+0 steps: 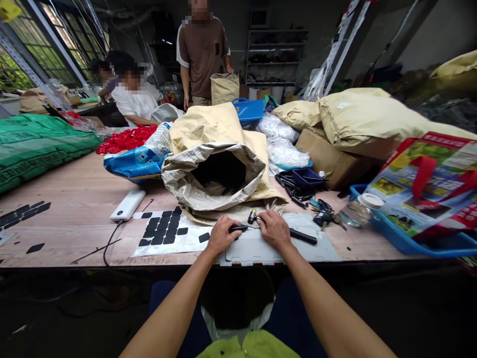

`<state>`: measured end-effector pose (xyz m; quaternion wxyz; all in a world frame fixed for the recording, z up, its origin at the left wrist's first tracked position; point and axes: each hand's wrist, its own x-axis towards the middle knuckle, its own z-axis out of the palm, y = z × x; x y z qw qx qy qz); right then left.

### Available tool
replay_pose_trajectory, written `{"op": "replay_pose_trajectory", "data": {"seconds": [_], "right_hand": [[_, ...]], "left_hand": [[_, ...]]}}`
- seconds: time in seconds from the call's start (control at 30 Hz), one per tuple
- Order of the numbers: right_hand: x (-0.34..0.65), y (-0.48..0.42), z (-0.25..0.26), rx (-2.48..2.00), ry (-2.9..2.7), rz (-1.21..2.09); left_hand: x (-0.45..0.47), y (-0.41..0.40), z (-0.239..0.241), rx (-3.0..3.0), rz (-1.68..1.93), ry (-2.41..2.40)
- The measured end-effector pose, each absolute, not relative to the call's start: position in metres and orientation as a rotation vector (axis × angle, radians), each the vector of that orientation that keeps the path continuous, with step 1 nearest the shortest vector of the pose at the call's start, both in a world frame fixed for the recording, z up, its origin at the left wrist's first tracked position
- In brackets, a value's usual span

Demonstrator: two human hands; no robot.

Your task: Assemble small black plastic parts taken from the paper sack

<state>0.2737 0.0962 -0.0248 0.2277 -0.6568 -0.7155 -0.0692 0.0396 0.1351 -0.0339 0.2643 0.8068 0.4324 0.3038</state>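
Observation:
My left hand [220, 236] is closed on a slim black plastic piece [238, 228] that points to the right, above a grey board [246, 251] at the table's front edge. My right hand [275, 229] is closed around the shaft of a small hammer [303, 237]. Its pale-tipped head shows by my fingertips and its black handle sticks out to the right; the palm hides the middle. Just beyond my hands gapes an open woven sack [173, 184] with a dark inside. Left of my left hand, black rounded pads [160, 228] sit in rows on a white sheet [192, 242].
A white power bank [127, 205] with a cable lies to the left. Black parts [294, 186], keys [324, 216], a jar [356, 214] and a blue basket [402, 238] are on the right. Full sacks [365, 114] stand behind. One person [204, 54] stands across the table; others sit left.

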Motion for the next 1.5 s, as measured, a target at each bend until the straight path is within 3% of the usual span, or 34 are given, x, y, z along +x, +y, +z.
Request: {"op": "replay_pose_trajectory", "data": {"seconds": [0.2,0.33,0.43,0.63,0.77,0.87,1.03,1.17,1.3,1.4,1.5], "right_hand": [[0.273,0.097,-0.025,-1.831,-1.976,-0.183],[0.274,0.098,-0.026,-1.827,-1.965,-0.197],[0.274,0.098,-0.026,-1.828,-1.959,-0.192],[0.272,0.096,-0.022,-1.852,-1.957,-0.170],[0.272,0.095,-0.022,-1.852,-1.955,-0.171],[0.272,0.095,-0.022,-1.854,-1.961,-0.170],[0.272,0.095,-0.022,-1.857,-1.964,-0.164],[0.271,0.094,-0.021,-1.864,-1.951,-0.157],[0.272,0.094,-0.021,-1.865,-1.950,-0.133],[0.273,0.094,-0.021,-1.866,-1.945,-0.119],[0.273,0.094,-0.021,-1.862,-1.941,-0.106]], "left_hand": [[0.038,0.100,-0.006,2.123,0.840,1.050],[0.032,0.029,0.004,2.049,0.563,0.807],[0.028,-0.019,-0.026,2.030,0.285,0.725],[0.018,-0.040,-0.134,1.846,-0.050,1.211],[0.016,-0.029,-0.157,1.808,-0.239,1.232],[0.020,-0.020,-0.124,1.878,-0.293,1.121],[0.026,0.035,0.007,1.694,-0.332,0.448],[0.031,0.129,0.087,1.576,-0.015,0.395],[0.053,0.226,0.084,1.763,0.644,1.155],[0.071,0.267,0.055,1.839,0.627,1.722],[0.079,0.280,0.034,1.853,0.538,1.816]]}}
